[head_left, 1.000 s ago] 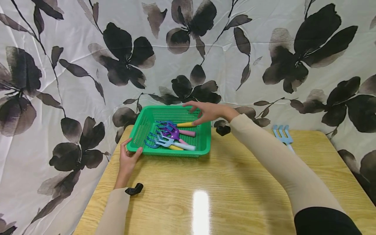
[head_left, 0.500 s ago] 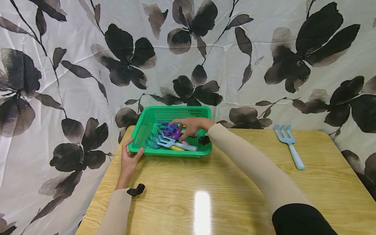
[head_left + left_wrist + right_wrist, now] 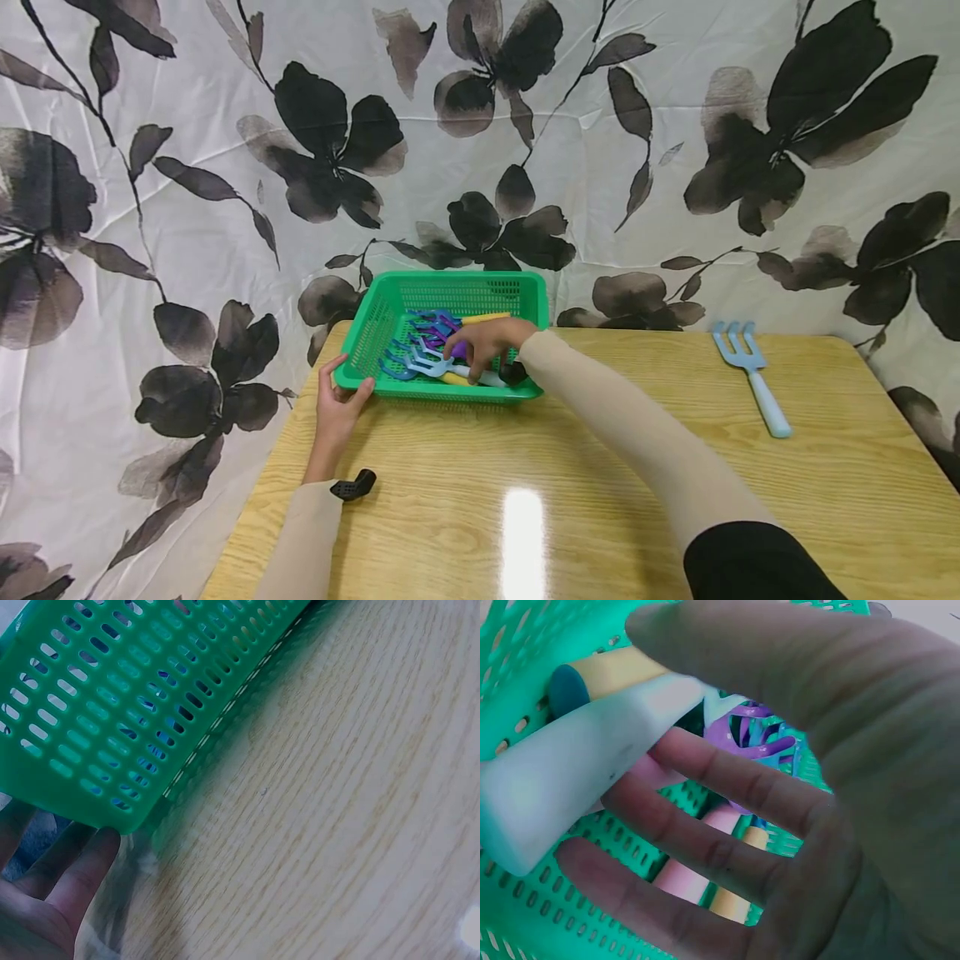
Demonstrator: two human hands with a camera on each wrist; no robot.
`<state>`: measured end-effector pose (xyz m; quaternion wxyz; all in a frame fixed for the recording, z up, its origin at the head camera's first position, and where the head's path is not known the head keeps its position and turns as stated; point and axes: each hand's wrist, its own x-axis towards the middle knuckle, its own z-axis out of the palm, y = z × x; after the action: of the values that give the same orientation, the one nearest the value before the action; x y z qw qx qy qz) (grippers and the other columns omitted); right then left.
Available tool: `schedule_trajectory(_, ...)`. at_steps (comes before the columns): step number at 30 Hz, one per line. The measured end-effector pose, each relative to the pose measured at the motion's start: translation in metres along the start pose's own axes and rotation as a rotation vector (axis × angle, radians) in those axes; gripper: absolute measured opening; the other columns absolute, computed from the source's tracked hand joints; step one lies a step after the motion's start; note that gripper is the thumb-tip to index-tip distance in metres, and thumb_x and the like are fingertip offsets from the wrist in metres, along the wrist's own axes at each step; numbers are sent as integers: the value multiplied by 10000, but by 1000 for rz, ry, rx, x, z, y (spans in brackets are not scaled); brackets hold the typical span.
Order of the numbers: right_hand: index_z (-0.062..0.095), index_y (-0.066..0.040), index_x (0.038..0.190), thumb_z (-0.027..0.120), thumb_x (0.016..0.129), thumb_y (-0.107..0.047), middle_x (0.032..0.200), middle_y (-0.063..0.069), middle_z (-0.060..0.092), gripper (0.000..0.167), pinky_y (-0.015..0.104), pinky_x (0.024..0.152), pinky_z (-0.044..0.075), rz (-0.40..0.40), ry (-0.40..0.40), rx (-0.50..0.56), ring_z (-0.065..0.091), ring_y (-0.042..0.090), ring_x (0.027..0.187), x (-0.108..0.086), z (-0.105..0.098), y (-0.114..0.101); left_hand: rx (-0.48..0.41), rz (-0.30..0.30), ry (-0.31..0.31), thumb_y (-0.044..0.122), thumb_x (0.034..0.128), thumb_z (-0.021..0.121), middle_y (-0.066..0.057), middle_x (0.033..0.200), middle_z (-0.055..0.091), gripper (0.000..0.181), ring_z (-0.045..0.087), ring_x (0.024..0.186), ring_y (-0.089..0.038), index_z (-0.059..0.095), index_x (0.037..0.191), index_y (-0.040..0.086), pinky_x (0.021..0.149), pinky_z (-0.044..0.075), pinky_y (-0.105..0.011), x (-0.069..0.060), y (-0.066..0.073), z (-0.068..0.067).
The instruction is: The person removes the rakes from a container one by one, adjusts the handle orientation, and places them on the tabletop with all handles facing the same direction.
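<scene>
At the near left corner of the green plastic basket (image 3: 442, 390), my left hand (image 3: 337, 412) grips the rim, thumb on the front side and fingers on the left side. In the left wrist view its fingertips (image 3: 105, 840) touch the basket's edge. Inside the basket my right hand (image 3: 486, 343) is at a light blue hand fork (image 3: 429, 363). In the right wrist view the fingers (image 3: 727, 776) lie along one side of the fork's pale handle (image 3: 577, 765), and the thumb (image 3: 705, 637) is on the other side, spread apart from them. A purple hand fork (image 3: 724, 739) lies beyond.
More forks with yellow handles (image 3: 486, 317) and pink handles (image 3: 686, 877) lie in the basket. Another light blue hand fork (image 3: 753, 371) lies on the right of the wooden table (image 3: 600, 500). A floral cloth (image 3: 585, 167) hangs behind the table.
My right hand has moved from the back of the basket, by the yellow handle, down and forward to the light blue fork's handle. My left hand stays at the basket's corner.
</scene>
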<state>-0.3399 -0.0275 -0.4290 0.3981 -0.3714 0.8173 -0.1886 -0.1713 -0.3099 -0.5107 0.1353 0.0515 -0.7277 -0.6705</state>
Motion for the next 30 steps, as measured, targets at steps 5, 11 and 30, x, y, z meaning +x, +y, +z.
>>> schedule_trajectory(5,580,-214,1424,803,914,-137,1090,66,643,563,384,668,594,-23,13,-52,624,176,881,3,4,5,-6,1,7,116,980,714,-285,1386,555,719,641,1092,-82,298,1565,114,863,531,-191,-1,1,1)
schedule_trajectory(11,654,-200,1294,797,905,-90,1095,95,643,429,370,661,583,-29,24,-41,613,165,857,5,5,10,-9,-6,3,107,985,705,-277,1394,548,713,636,1093,-82,289,1564,120,868,531,-192,-1,2,3)
schedule_trajectory(30,655,-189,1297,706,934,-20,1162,106,618,404,362,670,594,-12,34,-10,598,213,966,5,2,9,8,17,42,154,988,717,-236,1382,560,698,641,1094,-73,312,1554,212,862,524,-179,10,-27,-1)
